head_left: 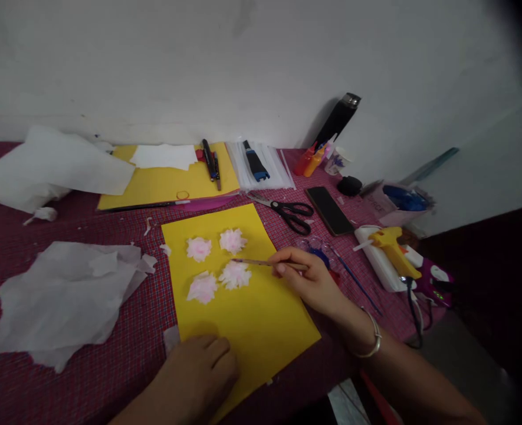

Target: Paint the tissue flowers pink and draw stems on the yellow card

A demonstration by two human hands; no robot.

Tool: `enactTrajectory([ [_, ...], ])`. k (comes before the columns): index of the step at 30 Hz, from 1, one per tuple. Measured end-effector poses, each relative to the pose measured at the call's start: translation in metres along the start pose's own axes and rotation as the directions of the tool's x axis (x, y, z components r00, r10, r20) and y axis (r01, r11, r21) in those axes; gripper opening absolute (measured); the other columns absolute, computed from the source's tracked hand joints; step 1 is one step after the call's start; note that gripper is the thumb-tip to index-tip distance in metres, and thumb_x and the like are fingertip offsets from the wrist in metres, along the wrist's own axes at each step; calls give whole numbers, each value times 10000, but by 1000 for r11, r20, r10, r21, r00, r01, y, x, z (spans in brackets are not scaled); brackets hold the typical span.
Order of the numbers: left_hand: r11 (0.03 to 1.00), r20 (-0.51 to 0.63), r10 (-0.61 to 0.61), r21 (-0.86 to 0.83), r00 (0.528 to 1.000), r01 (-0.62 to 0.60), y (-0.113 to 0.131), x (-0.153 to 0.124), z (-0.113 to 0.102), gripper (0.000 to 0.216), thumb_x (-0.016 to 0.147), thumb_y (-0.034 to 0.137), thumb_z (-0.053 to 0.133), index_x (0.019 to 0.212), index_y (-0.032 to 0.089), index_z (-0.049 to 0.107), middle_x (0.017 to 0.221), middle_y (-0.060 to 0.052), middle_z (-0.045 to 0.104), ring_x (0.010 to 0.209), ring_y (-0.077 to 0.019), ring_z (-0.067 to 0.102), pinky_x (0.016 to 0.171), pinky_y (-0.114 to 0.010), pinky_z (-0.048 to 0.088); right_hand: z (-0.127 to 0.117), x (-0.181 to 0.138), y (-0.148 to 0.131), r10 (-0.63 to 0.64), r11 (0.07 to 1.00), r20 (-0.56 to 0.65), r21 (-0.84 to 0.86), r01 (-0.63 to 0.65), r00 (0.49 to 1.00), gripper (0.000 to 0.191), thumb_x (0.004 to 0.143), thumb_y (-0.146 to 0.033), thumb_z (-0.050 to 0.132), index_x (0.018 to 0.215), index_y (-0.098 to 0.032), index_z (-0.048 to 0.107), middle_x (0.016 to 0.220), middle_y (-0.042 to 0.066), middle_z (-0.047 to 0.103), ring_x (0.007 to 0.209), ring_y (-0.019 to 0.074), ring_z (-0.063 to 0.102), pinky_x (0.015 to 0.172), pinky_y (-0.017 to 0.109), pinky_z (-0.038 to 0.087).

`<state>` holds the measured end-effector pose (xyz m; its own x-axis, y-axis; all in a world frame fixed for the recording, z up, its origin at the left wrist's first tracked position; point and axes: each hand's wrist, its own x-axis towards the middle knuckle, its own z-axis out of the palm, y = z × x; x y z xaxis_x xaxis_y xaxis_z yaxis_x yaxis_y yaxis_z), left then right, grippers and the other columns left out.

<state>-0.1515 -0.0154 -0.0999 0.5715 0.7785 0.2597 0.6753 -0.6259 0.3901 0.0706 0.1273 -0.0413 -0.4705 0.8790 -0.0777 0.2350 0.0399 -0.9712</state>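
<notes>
A yellow sheet of paper [261, 319] lies on the chequered red cloth, with several pink-and-white tissue flowers [219, 262] stuck on its upper half. My right hand [307, 280] pinches a thin paintbrush [261, 262], whose tip points left and sits just above the lower right flower. My left hand [201, 369] rests on the sheet's near left corner, fingers curled down and pressing the paper; nothing shows in it. A paint palette [320, 248] is partly hidden behind my right hand.
Crumpled white tissue [66, 295] lies to the left. Scissors [287, 212], a black phone [329, 211], a yellow glue gun [393, 251] on a white box, paint bottles [311, 159], a dark flask, markers and more yellow paper [163, 183] stand toward the wall.
</notes>
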Motion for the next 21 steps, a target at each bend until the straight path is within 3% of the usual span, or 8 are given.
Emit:
enactTrajectory([
  [4,1000,29,6,-6,1000,-6,1,0,-2,214,817,37,513,773,225,420,730,25,592,593,-150,477,552,-329,268,-6,1,-3,28,1000,52,-2,-28,998,199,865,-390,640,900,-195,660,682,-9,601,577,111,524,512,215,382],
  [7,1000,51,-6,-10,999,6,1,1,-3,204,825,35,504,788,225,439,738,21,597,611,-155,493,555,-329,285,-7,-2,-6,-19,1000,-4,1,19,1000,206,864,-407,653,899,-206,682,710,7,628,625,128,566,545,226,422],
  [13,1000,45,5,-7,999,-5,1,4,-6,219,838,24,497,761,220,435,728,25,597,592,-143,485,551,-320,296,6,-8,-1,-58,997,44,-47,60,997,165,886,-358,622,876,-204,679,711,5,626,616,122,555,549,229,426],
  [16,1000,6,11,8,1000,-11,1,6,-7,216,859,35,485,756,220,441,706,28,587,587,-144,481,553,-319,296,9,-8,3,-52,997,-5,-52,51,999,180,880,-373,614,853,-201,659,694,6,625,607,126,559,548,234,429],
  [21,999,73,16,35,997,-18,0,6,-9,198,873,52,482,761,213,452,733,17,600,609,-143,500,555,-311,307,14,-6,3,-13,1000,-10,-15,13,1000,162,853,-364,631,852,-202,642,667,-4,613,571,119,546,526,229,412],
])
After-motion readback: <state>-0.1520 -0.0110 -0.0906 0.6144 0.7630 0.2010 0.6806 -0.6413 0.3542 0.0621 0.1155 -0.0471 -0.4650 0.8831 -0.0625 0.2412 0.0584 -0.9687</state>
